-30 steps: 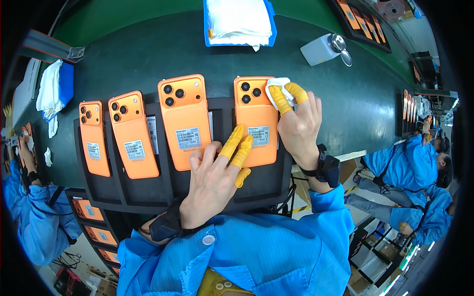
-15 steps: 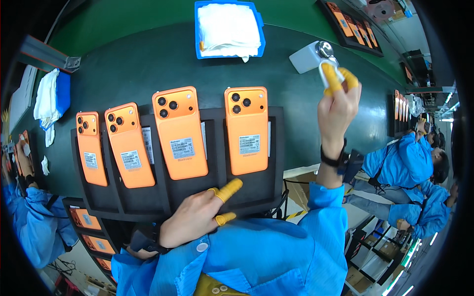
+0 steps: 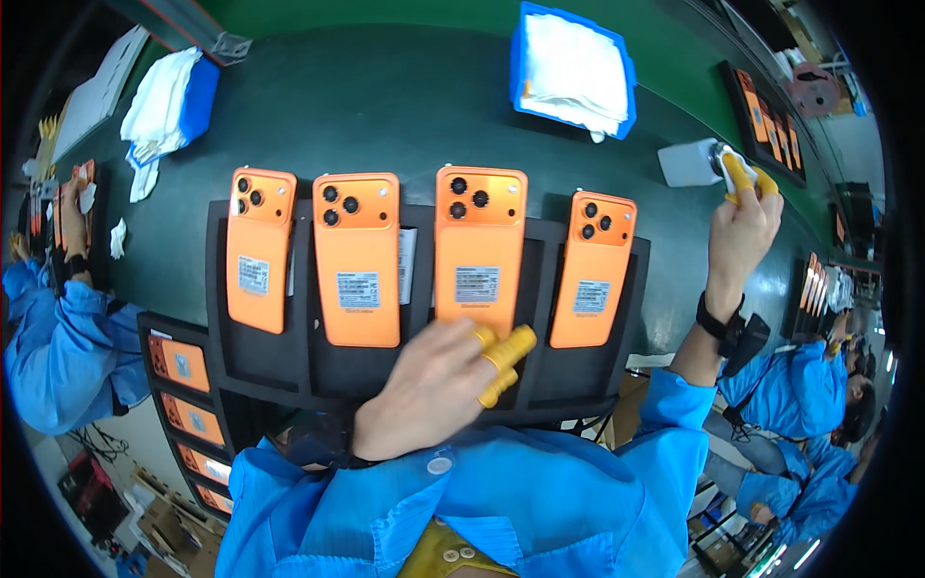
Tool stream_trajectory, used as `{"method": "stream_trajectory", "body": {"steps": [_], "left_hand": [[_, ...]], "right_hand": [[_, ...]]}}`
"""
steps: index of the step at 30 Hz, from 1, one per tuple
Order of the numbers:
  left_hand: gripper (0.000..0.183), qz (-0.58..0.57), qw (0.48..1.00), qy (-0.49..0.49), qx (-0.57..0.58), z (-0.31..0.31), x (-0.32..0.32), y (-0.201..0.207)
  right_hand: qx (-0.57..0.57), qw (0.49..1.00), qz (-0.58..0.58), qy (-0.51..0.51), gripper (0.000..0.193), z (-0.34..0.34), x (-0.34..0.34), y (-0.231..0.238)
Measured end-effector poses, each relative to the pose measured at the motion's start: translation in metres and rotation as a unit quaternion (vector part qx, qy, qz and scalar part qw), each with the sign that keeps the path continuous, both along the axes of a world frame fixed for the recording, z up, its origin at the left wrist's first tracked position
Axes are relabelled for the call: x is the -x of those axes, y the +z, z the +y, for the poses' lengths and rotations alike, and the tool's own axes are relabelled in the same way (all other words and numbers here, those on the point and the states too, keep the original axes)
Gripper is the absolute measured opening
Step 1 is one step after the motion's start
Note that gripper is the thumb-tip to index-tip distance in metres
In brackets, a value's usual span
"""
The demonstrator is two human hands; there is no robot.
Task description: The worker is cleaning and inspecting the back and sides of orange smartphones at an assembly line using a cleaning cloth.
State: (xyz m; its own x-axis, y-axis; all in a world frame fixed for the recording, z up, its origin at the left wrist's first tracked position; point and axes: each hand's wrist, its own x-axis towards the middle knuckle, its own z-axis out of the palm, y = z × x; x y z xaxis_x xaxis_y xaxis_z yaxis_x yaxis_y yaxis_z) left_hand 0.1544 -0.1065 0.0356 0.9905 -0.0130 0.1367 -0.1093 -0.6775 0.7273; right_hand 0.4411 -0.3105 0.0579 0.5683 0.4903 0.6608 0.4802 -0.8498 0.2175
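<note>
Four orange phones lie back side up in a black tray [image 3: 260, 371], each with a camera cluster and a grey label. My left hand [image 3: 424, 385], in yellow finger cots, reaches over the tray's near part with its fingers stretched out. It is at the lower end of the third phone from the left [image 3: 479, 246]; whether it touches the phone is unclear. My right hand [image 3: 747, 222], also in yellow finger cots, pinches a white cloth [image 3: 729, 159] against the metal top of a whitish bottle [image 3: 688, 163] at the right.
A blue bin [image 3: 627, 89] of white cloths stands at the back, another blue bin [image 3: 199, 101] at the left. A crumpled white scrap [image 3: 118, 239] lies left of the tray. More phones fill a tray [image 3: 214, 409] at lower left. Co-workers in blue sit on both sides.
The whole view has swung, so the bench appears shifted right. My right hand has brought the cloth onto the bottle's top. My left hand has moved up to the third phone's lower end.
</note>
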Motion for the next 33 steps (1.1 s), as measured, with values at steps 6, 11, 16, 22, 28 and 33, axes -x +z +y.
{"method": "stream_trajectory", "body": {"steps": [6,11,16,22,28,33], "left_hand": [[0.071,0.063,0.964,0.199,-0.167,0.022,0.008,0.004],[0.077,0.074,0.968,0.176,-0.160,0.023,0.012,-0.010],[0.073,0.066,0.971,0.166,-0.161,0.023,0.013,-0.014],[0.068,0.062,0.973,0.160,-0.156,0.023,0.013,-0.015],[0.067,0.061,0.969,0.155,-0.184,0.022,0.012,-0.012],[0.068,0.063,0.970,0.167,-0.163,0.024,0.013,-0.013]], "right_hand": [[-0.071,0.929,0.161,0.327,0.031,0.072,0.081,-0.017],[0.028,0.877,0.211,0.431,0.025,0.125,0.109,-0.029],[0.039,0.886,0.191,0.421,0.027,0.121,0.111,-0.032],[0.025,0.886,0.185,0.424,0.030,0.129,0.110,-0.033],[0.042,0.899,0.171,0.401,0.026,0.128,0.111,-0.030],[0.054,0.878,0.180,0.440,0.026,0.122,0.118,-0.034]]}}
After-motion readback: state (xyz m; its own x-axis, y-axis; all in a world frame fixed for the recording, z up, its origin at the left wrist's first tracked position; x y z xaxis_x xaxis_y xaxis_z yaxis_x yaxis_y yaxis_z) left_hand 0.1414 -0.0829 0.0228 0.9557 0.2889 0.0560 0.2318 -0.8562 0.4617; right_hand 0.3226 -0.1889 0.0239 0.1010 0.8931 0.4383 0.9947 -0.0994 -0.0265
